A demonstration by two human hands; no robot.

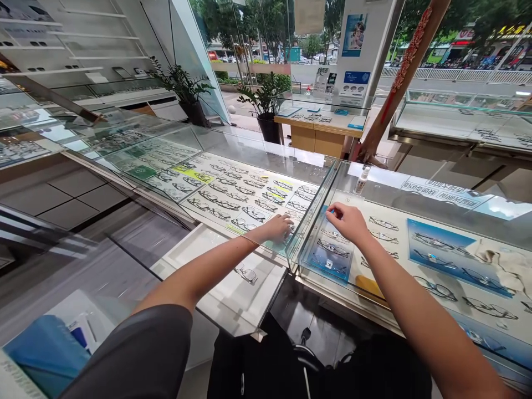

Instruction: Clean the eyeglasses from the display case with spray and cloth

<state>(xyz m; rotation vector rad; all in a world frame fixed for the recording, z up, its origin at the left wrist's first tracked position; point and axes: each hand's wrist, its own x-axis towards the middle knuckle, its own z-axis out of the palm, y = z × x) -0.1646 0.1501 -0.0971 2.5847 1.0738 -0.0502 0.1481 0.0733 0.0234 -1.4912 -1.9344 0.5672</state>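
Inside the middle glass case [233,138], my left hand [279,228] reaches in among rows of eyeglasses, its fingers partly spread near the case's right end. Nothing shows in its grasp. Over the right-hand case [374,188], my right hand [347,219] has its fingers curled together in a pinch; what they hold, if anything, is too small to tell. Glasses on a blue card [332,252] lie below that hand. One pair of glasses [246,274] sits in a pulled-out white drawer [216,299] under my left forearm.
A small spray bottle [363,180] stands on the right case. Glass panes divide the two cases. A blue folder [41,346] lies at the lower left. Potted plants [268,102] and a wooden display table [318,138] stand farther back by the windows.
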